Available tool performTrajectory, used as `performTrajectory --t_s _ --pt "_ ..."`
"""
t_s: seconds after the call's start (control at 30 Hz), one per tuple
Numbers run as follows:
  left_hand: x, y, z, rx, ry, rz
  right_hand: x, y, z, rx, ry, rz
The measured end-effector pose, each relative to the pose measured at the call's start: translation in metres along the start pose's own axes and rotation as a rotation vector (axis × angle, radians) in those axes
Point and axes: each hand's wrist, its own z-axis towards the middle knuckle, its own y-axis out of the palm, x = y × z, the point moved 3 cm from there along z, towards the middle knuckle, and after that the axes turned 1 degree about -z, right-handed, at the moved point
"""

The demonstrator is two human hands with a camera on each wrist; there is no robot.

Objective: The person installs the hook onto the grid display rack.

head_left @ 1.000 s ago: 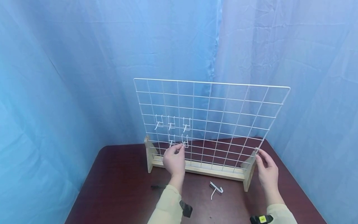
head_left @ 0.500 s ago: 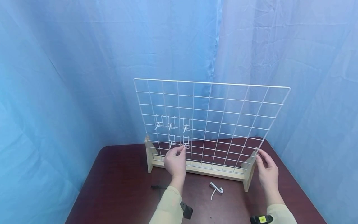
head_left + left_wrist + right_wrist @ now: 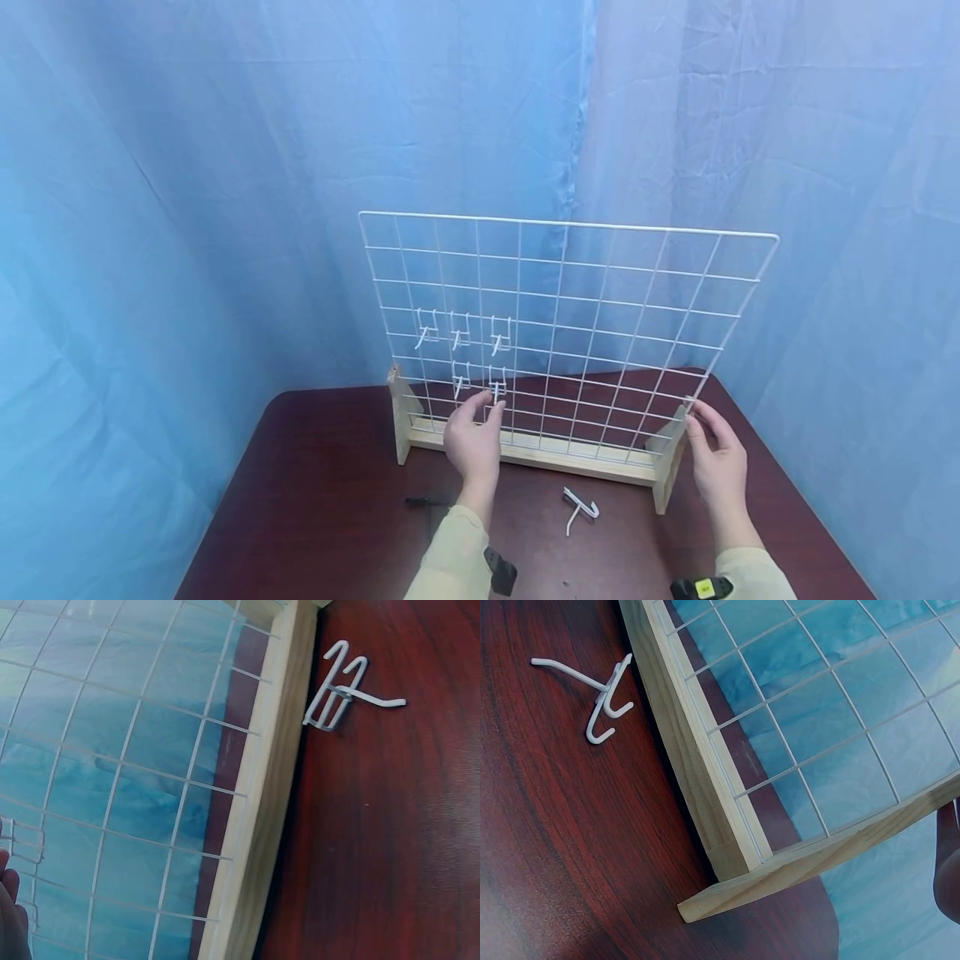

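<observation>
A white wire grid panel (image 3: 592,300) stands upright in a wooden stand (image 3: 540,450). Several white wire hooks hang on its left half. My left hand (image 3: 474,442) is at the lower right hook (image 3: 498,383), thumb and index finger slightly parted around its prong. At the left wrist view's edge, those fingers (image 3: 9,900) are only partly visible beside the hook. With thumb and fingers, my right hand (image 3: 718,467) holds the top of the stand's right side piece, by the grid's edge. Only part of that hand (image 3: 949,881) shows in the right wrist view.
A loose white hook (image 3: 581,507) lies on the dark red-brown table (image 3: 322,483), in front of the stand. Near my left forearm is a thin black object (image 3: 426,502), its kind unclear. Blue curtains (image 3: 300,167) surround the table.
My left thumb and index finger have moved apart from their pinch on the lower right hook, and the hand has dropped slightly. That hook hangs on the grid. My right hand stays put.
</observation>
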Motion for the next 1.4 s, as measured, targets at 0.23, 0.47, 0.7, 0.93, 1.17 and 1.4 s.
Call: performTrajectory --t_s 0.23,0.47,0.7,0.93,1.17,1.4 --pt "-0.012 0.003 -0.013 -0.029 -0.026 0.021 0.008 0.000 0.004 0.005 -0.019 0.012" --pt "-0.027 0.003 -0.037 -0.037 -0.056 0.015 0.034 0.000 0.012 0.014 -0.023 -0.005" --pt "-0.042 0.006 -0.060 -0.078 -0.045 0.080 0.035 0.001 0.012 0.024 -0.023 -0.012" --pt "-0.055 0.013 -0.076 -0.153 -0.056 0.110 0.017 0.001 0.007 0.011 -0.017 0.012" --pt "-0.062 0.021 -0.092 -0.205 -0.034 0.156 0.035 0.001 0.012 0.025 0.014 0.017" --pt "-0.067 0.026 -0.107 -0.256 -0.037 0.185 0.036 0.001 0.011 0.020 -0.004 0.010"
